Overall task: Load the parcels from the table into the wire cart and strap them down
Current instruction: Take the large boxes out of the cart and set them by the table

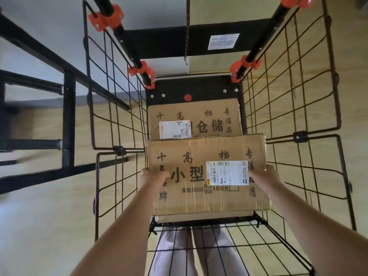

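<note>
The wire cart (pixel 119 150) is holding two brown cardboard parcels: the far parcel (pixel 195 114) is lying flat at the cart's far end w/ a white label (pixel 175 129) by its near-left corner, and the near parcel (pixel 189 156) is sitting higher, overlapping its near edge. L hand (pixel 154 176) and R hand (pixel 262 175) are gripping the near parcel's left and right edges, fingers curling onto the top face. It's showing clear tape, black printed characters and a white shipping label (pixel 227 173) towards the right edge

floor (pixel 39 226): light wood planks, lower left and right
wall (pixel 45 20): pale, plain, upper left
frame (pixel 68 116): black metal bars, left edge
</note>
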A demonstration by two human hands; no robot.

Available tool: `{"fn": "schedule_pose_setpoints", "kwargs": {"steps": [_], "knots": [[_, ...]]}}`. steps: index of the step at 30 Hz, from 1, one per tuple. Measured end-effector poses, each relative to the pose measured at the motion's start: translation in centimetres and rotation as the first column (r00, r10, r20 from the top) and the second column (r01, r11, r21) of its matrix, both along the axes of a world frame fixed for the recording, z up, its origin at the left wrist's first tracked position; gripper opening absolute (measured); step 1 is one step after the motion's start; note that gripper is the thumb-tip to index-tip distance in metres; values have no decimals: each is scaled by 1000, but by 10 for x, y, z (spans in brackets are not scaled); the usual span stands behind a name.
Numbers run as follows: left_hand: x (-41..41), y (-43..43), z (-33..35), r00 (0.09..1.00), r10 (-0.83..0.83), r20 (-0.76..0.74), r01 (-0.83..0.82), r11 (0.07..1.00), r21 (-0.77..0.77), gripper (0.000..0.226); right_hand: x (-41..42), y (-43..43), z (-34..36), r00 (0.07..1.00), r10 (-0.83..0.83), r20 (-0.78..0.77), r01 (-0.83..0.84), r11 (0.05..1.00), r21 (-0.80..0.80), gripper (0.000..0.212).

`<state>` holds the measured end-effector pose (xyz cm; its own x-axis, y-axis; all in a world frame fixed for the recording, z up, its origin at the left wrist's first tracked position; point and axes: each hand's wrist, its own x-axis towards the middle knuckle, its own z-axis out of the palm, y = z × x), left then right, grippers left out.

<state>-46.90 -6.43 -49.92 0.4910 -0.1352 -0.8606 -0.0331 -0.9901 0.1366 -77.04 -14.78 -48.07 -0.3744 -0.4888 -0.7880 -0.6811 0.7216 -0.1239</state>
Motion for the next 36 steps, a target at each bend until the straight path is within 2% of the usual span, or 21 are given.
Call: {"fn": "schedule_pose_setpoints", "kwargs": {"steps": [3, 9, 15, 21, 25, 32, 36], "knots": [[2, -4, -6, 1000, -14, 20, 14, 1000, -5, 70, 0, -5, -9, 1000, 7, 23, -6, 1000, -26, 56], [20, -62, -16, 992, -65, 111, 78, 991, -112, 82, 17, -58, -19, 995, -23, 96, 42, 980, -197, 48], [41, -107, -35, 981, -67, 180, 109, 966, -234, 94, 42, -109, -43, 985, 14, 170, 32, 965, -262, 56], [42, -110, -48, 968, -102, 231, 161, 954, -254, 105, 52, -121, -56, 996, 35, 81, -9, 955, -295, 51], [42, -108, -50, 967, -74, 242, 144, 948, -285, 106, 55, -118, -54, 996, 70, 46, -54, 957, -285, 58], [41, -106, -46, 958, -119, 261, 193, 940, -282, 109, 57, -114, -46, 996, 86, 9, -81, 963, -258, 67], [34, -107, -32, 912, -217, 348, 303, 929, -212, 104, 60, -107, -43, 971, 238, -32, -238, 934, -268, 74]]}}
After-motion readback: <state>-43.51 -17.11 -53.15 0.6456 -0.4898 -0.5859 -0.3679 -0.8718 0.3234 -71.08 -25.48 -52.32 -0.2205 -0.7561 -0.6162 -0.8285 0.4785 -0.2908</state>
